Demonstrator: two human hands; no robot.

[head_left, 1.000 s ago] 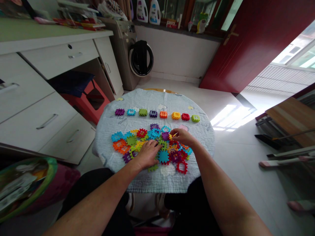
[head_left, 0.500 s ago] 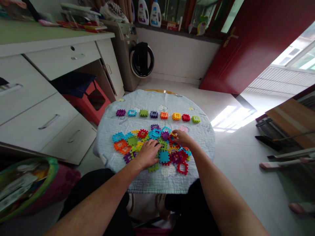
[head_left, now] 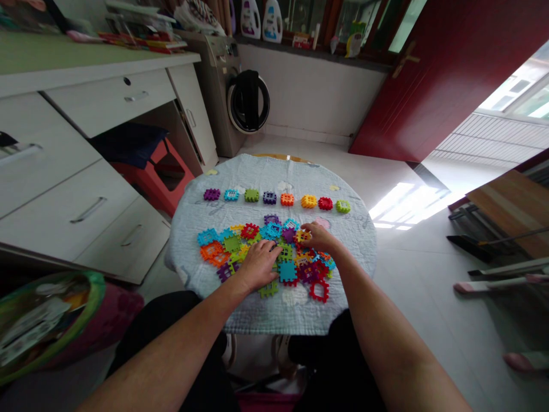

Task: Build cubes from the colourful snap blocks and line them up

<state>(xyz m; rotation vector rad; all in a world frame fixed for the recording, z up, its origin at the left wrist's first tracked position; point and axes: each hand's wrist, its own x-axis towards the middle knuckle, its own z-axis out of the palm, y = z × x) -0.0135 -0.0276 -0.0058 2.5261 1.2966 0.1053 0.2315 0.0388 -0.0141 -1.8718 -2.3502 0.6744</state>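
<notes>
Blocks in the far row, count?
8 square plastic waffle blocks, left to right on the pale blue quilted cloth: purple, blue, green, purple, orange, yellow, red, green. None hidden.

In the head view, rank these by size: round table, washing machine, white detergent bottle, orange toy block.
Largest first: round table, washing machine, white detergent bottle, orange toy block. Nearness to the camera makes the table's lead unsure.

a strip of bare quilted cloth (head_left: 231, 212) ran between the row of plastic waffle blocks (head_left: 274, 198) and the heap of blocks (head_left: 286, 272), leaving a passage for a hand. the heap stood in the way of the left hand (head_left: 258, 266) and right hand (head_left: 319, 237), with more cloth beyond its right side and near edge.
</notes>
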